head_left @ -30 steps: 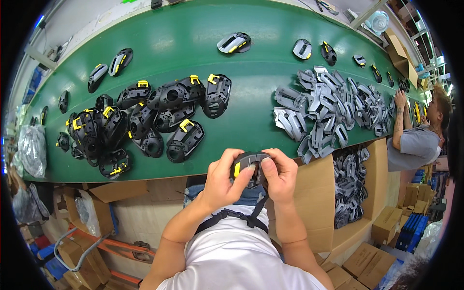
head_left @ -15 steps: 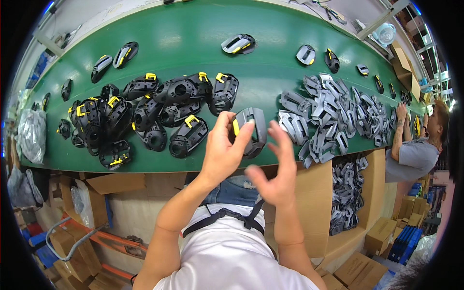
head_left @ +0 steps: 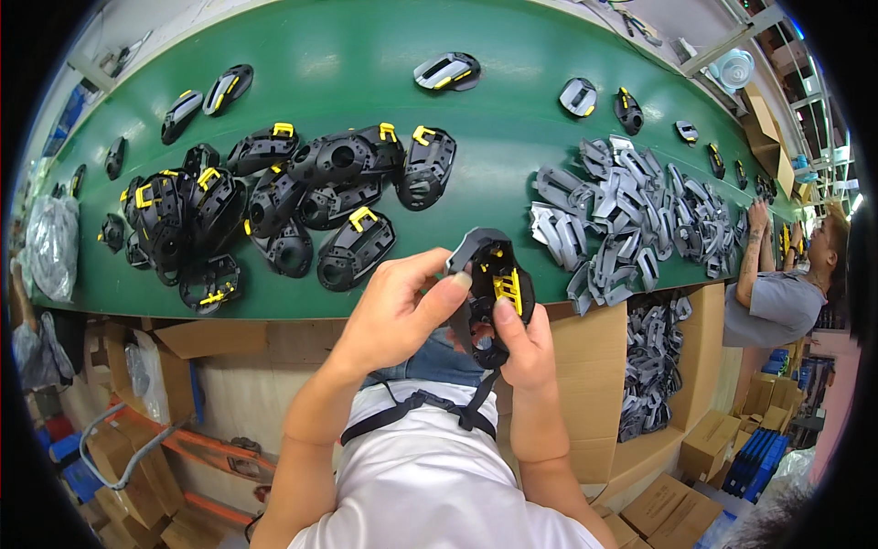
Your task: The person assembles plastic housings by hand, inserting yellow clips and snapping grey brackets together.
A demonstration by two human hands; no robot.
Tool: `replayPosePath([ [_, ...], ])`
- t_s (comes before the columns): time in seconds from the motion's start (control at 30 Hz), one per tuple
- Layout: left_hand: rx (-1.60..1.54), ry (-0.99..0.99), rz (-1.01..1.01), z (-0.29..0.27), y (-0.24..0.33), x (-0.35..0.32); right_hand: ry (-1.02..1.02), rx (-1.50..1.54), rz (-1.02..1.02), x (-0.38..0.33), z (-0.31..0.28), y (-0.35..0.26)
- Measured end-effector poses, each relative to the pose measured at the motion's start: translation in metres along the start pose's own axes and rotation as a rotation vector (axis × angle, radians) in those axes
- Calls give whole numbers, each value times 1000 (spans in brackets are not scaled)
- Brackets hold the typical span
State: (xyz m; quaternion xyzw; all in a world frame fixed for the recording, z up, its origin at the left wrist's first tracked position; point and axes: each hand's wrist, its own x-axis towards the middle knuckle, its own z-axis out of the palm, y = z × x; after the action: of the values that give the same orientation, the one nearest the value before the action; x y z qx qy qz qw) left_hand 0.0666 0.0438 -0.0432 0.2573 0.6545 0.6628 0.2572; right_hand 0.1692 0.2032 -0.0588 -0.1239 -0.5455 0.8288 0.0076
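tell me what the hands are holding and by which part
Black shell with yellow insert: left hand grips its left side, right hand its lower right side.

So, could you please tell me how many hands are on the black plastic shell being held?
2: the person's left hand at the left of the black plastic shell, and the right hand at its lower right. Some fingers are hidden; no other hand shows there.

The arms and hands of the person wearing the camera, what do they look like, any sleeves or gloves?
The left hand and right hand are bare: no gloves, watch or bracelet shows. Both forearms are uncovered too, without cables or visible markings. The person wears a white shirt and black strap.
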Motion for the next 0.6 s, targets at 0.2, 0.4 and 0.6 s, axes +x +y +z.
replayPosePath([
  [0.2, -15, 227, 77, 6, 16, -5, -26, -332, 3, -3, -5, -16],
  [0.4, -55, -363, -229, -18, 25, 1, -437, -986, -101, 15, -12, -63],
  [0.6, -598, -218, -347, 7, -10, -15, -148, -714, 30, 21, -16, -52],
])
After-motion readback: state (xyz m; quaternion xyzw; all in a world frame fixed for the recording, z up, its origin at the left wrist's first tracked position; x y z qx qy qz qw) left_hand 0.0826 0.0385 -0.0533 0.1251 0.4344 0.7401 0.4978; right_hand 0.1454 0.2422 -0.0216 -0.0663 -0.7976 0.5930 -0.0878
